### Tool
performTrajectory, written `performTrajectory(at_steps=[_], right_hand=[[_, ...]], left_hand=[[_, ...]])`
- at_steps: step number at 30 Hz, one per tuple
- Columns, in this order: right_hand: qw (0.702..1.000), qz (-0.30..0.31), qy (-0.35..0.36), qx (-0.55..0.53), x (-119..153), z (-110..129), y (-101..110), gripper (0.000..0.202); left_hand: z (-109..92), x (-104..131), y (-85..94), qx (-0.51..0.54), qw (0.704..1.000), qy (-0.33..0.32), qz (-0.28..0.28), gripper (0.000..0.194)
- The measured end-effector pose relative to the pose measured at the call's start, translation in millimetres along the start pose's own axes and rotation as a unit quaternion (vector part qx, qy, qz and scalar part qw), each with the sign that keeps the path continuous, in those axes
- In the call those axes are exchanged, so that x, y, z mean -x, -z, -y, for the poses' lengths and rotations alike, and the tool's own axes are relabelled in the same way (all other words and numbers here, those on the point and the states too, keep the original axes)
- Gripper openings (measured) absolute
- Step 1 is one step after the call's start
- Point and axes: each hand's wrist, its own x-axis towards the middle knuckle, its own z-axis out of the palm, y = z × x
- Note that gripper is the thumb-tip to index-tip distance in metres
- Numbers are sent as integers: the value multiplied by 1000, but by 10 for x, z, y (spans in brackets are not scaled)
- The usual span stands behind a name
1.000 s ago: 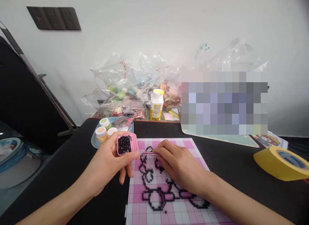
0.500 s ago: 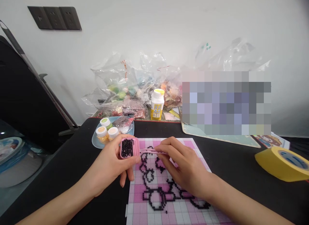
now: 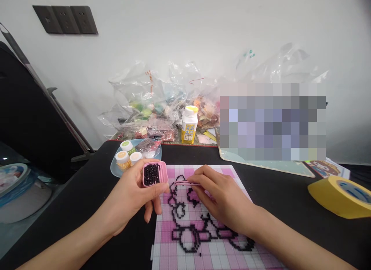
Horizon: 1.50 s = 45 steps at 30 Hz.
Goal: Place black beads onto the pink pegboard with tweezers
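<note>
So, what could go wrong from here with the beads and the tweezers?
The left hand holds the open pink box of black beads tilted in the air; a slip could spill them. The right hand and its tweezers rest over the pegboard, so a nudge might knock placed beads out of the outline.

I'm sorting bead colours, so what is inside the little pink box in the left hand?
The pink box, held open by the left hand, is filled with small black beads. Only the top layer shows; anything beneath it is covered.
</note>
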Motion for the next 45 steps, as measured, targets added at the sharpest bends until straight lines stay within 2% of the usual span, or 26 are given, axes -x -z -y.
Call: performTrajectory(at_steps=[4, 12, 45], right_hand=[[999, 29, 0, 15, 0, 5, -9, 20], [999, 43, 2, 29, -4, 14, -22, 20], [998, 39, 7, 42, 15, -11, 6, 22]], left_hand=[[11, -2, 2, 0, 1000, -1, 1, 53], [-1, 1, 2, 0, 1000, 0, 6, 51], [-39, 11, -3, 2, 1000, 6, 13, 47]])
